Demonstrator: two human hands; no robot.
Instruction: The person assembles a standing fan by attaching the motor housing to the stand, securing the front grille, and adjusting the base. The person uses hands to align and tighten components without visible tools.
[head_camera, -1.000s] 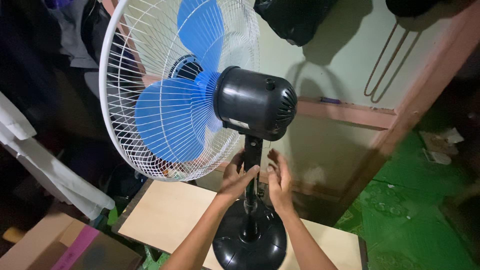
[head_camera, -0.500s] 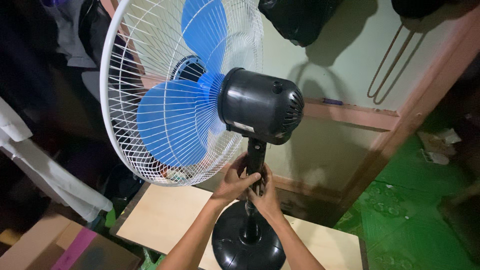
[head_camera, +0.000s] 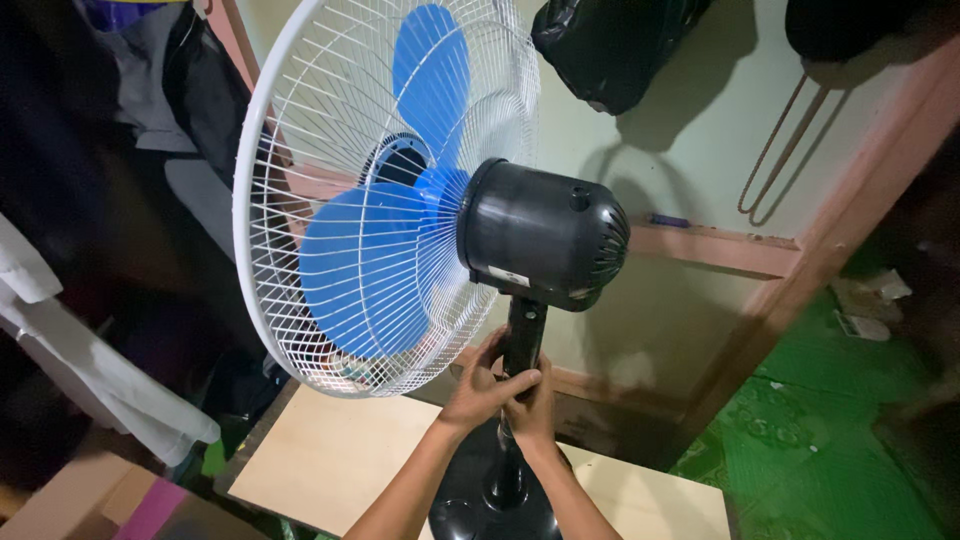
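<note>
Left hand (head_camera: 483, 388) and right hand (head_camera: 533, 402): fingers wrapped tight round smooth black fan pole (head_camera: 524, 338). Above fingers: glossy domed motor housing (head_camera: 545, 233), white wire grille (head_camera: 330, 200), blue blades. Below: round black base (head_camera: 480, 500) on pale board (head_camera: 330, 450).

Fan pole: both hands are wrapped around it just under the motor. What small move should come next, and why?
Probably a short, straight lift or twist of the pole, kept slow. The left hand and right hand both clasp it below the black motor housing, the round base sits on a wooden board, and the wide white cage makes the fan top-heavy, so a jerk could tip it.
</note>
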